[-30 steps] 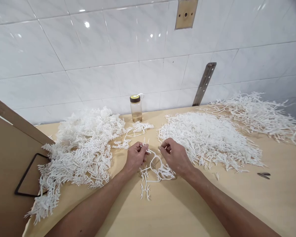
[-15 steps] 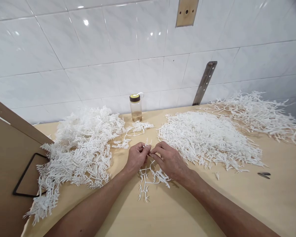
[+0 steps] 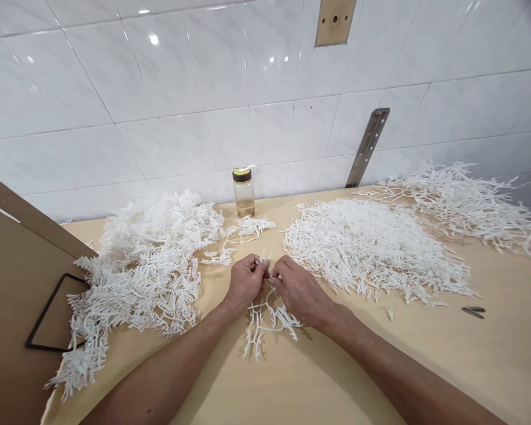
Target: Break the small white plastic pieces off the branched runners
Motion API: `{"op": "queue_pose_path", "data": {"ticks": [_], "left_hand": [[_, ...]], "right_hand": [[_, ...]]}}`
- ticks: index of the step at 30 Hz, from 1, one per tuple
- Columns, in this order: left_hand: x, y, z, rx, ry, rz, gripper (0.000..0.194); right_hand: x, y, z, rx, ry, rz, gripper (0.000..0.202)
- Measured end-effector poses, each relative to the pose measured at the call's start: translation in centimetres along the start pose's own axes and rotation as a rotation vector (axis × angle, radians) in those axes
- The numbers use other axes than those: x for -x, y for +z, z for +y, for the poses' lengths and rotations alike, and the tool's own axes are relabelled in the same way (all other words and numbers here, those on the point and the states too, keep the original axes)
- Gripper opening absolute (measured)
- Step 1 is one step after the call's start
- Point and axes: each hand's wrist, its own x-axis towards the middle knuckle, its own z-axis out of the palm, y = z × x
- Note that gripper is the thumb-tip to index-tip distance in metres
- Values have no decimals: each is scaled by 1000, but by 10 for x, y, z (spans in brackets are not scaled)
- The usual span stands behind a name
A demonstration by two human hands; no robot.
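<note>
A white branching plastic stem (image 3: pixel 257 316) hangs below my fingers, its forked twigs spread just over the table. My left hand (image 3: pixel 246 282) is closed in a pinch on its upper part, and small white tips poke out above the thumb. Close beside it, my right hand (image 3: pixel 298 290) has its thumb and forefinger pinched at the same stem; the exact point of contact is partly hidden. Beyond my hands, a few loose white sprigs (image 3: pixel 250 227) lie on the table.
A large heap of white sprigs (image 3: pixel 154 265) lies left, another heap (image 3: pixel 371 248) right, with longer stems (image 3: pixel 469 203) behind it. A lidded bottle (image 3: pixel 244 195) stands near the tiled wall. Small snips (image 3: pixel 473 311) lie at right. A brown board (image 3: pixel 17 295) borders the left.
The hanging part of the stem has swung slightly left. My right fingers have curled in and shifted a little, while my left hand keeps its pinch.
</note>
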Motion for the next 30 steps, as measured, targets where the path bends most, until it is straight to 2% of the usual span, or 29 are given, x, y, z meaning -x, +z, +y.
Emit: {"op": "queue_pose_path", "data": {"ticks": [3,5,8,10,13,15,17,18,19,22,23,24,26,28,30], "left_hand": [[-3,-5,2,99,-52,-1,34],[-4,-11,4,190,-102,-119,32],[-6,-21,5,314,-171,-320,29],[-7,-26,6,348,-186,-398,27],[-10,-30,5,421,-167,-466,24],[-12,-32,4,504,-162,-477,23],[-13,-33,4,594,-178,-451,23],[-13,-33,4,634,-191,-424,23],[-13,-34,5,666,-203,-392,24],[-13,-35,9,704,-220,-312,24],[-13,-36,10,705,-222,-296,23],[-13,-36,11,705,-225,-289,23],[-13,-37,12,704,-230,-293,23],[-14,-37,11,705,-227,-300,23],[-14,-37,10,701,-229,-322,24]], "right_hand": [[1,-4,-2,-149,12,32,14],[-1,-12,3,-265,115,146,15],[-5,-23,19,-400,384,320,22],[-6,-27,31,-424,474,317,25],[-6,-27,43,-258,444,254,21],[-5,-24,42,-126,362,289,16],[-4,-23,35,-109,286,315,16],[-3,-23,28,-162,263,278,17],[-1,-22,21,-256,249,186,18],[6,-17,-2,-639,208,-301,25],[8,-13,-7,-693,166,-382,25],[9,-9,-10,-713,132,-412,25],[9,-1,-8,-679,85,-357,26],[5,5,6,-581,71,-202,27],[-1,6,28,-436,73,13,26]]}}
